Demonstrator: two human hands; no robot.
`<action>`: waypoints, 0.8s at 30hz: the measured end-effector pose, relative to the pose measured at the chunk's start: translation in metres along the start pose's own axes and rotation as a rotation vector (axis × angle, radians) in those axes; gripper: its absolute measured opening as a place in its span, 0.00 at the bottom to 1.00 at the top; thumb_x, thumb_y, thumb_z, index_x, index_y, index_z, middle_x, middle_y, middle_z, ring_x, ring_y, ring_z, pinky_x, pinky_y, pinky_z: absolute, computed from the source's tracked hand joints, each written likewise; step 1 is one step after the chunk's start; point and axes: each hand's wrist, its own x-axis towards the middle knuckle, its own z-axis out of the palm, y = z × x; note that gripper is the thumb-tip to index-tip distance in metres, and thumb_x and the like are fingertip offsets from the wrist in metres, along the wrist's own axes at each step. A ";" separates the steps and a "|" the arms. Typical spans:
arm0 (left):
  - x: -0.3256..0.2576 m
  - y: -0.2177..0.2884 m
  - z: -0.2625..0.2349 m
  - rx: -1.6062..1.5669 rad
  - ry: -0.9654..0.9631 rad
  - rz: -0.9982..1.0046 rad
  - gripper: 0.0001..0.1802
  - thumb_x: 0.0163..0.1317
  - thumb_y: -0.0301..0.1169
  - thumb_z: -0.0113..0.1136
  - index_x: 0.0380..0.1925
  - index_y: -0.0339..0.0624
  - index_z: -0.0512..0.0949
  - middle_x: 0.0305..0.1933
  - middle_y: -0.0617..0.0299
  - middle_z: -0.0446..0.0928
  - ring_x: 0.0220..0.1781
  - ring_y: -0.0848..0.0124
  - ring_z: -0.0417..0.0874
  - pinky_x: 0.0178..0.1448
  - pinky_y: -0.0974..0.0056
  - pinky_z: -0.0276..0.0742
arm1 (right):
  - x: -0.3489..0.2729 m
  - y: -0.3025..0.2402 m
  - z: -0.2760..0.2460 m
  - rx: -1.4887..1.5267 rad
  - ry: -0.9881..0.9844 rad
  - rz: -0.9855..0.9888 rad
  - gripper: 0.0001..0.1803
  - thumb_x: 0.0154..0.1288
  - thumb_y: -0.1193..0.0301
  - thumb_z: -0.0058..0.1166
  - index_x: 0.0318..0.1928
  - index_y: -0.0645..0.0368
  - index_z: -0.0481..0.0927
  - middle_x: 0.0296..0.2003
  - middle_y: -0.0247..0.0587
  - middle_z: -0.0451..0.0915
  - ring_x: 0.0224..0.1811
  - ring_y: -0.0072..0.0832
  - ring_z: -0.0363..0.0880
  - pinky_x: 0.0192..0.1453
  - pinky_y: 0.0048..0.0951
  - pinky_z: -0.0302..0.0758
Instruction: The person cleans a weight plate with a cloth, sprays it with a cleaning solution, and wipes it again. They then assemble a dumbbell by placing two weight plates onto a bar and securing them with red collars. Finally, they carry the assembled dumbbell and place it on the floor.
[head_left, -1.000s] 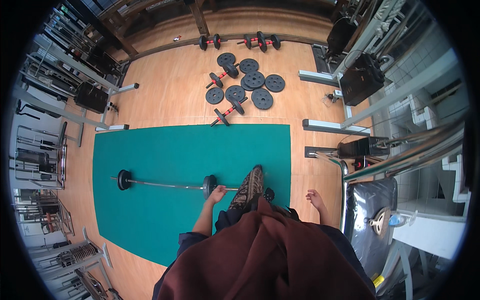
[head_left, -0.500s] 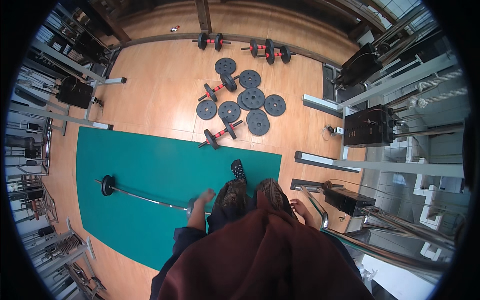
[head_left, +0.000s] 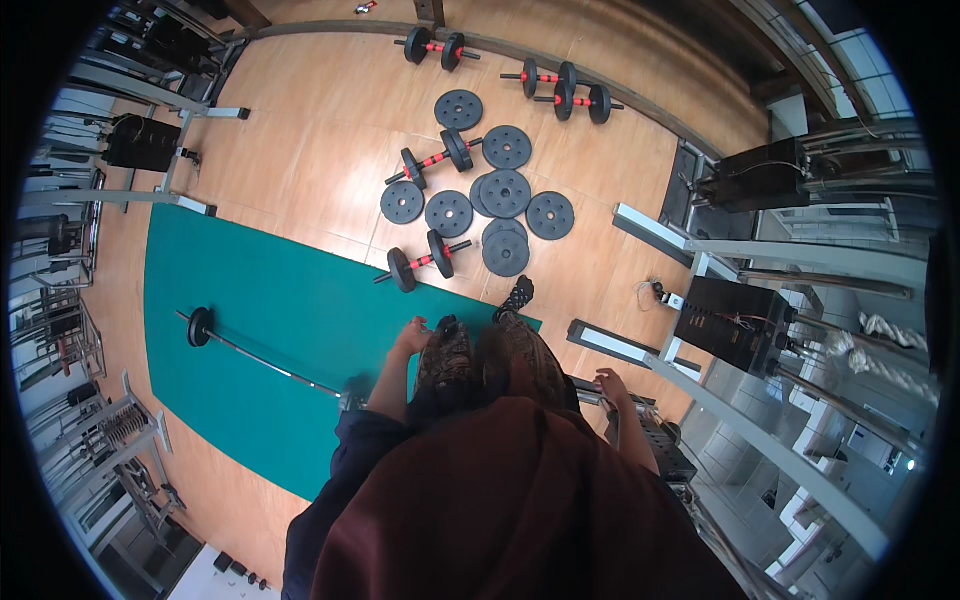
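My left hand (head_left: 412,335) hangs beside my left thigh, its fingers loosely bent and holding nothing that I can see. My right hand (head_left: 610,385) is out to the right of my legs with its fingers apart, near the metal frame of a machine. Below on the left, a barbell (head_left: 270,368) lies on the green mat (head_left: 250,290); one black plate (head_left: 200,327) sits near its far end, and my left arm partly hides the other end. Ahead of my feet, a black-and-red dumbbell (head_left: 421,262) lies at the mat's edge.
Several loose black weight plates (head_left: 505,193) lie on the wooden floor, with another dumbbell (head_left: 434,160) among them. More dumbbells (head_left: 437,48) are along the far wooden beam. Cable machines with grey metal legs (head_left: 640,345) stand on the right, and other machines (head_left: 145,145) line the left.
I have stepped forward, one socked foot now at the mat's far edge. The plates and dumbbells appear nearer. My right hand has swung a little outward; the left stays by my thigh.
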 end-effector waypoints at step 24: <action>0.250 -0.185 0.022 0.383 0.222 -0.520 0.42 0.48 0.26 0.55 0.64 0.48 0.48 0.65 0.60 0.54 0.67 0.60 0.55 0.59 0.49 0.64 | 0.369 -0.215 0.300 -1.059 -0.110 -0.575 0.27 0.49 0.65 0.57 0.52 0.53 0.68 0.46 0.41 0.69 0.56 0.38 0.64 0.56 0.37 0.65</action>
